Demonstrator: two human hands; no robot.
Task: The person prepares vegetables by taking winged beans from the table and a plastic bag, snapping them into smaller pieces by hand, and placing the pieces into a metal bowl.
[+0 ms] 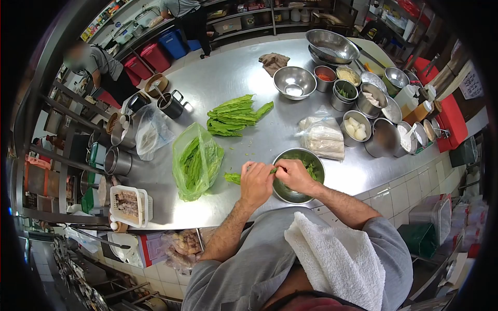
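My left hand is closed around a long green ridged vegetable, whose end sticks out to the left. Beside it, my right hand pinches the vegetable's other end over the left rim of a steel bowl. Green pieces lie inside that bowl. More of the vegetables are piled on the steel table beyond my hands. To the left, a green plastic bag holds others. A wrapped pale package lies behind the bowl.
An empty steel bowl and several food containers, one with white pieces, stand on the steel table at the right. At the left are a black mug and a white basket. Two people stand beyond the table.
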